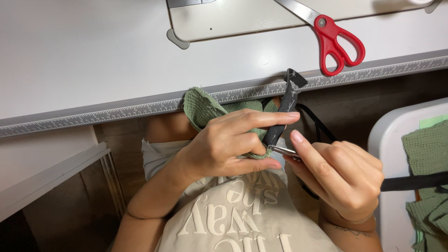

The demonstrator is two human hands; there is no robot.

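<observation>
My left hand (228, 142) pinches a piece of green waffle-weave fabric (203, 107) together with a black strap with small pale stars (284, 112), just below the table's edge. My right hand (338, 175) grips a small metal tool (282, 150), thin and pointed, whose tip touches the strap's lower end where it meets the fabric. The strap's top end lies over the table's ruler edge. A black cord (322, 126) runs behind my right hand.
Red-handled scissors (333, 39) lie on the white table (93, 56) by a sewing machine base (242, 18). A printed ruler strip (140, 107) lines the table's edge. More green fabric (427, 154) sits on a white surface at right.
</observation>
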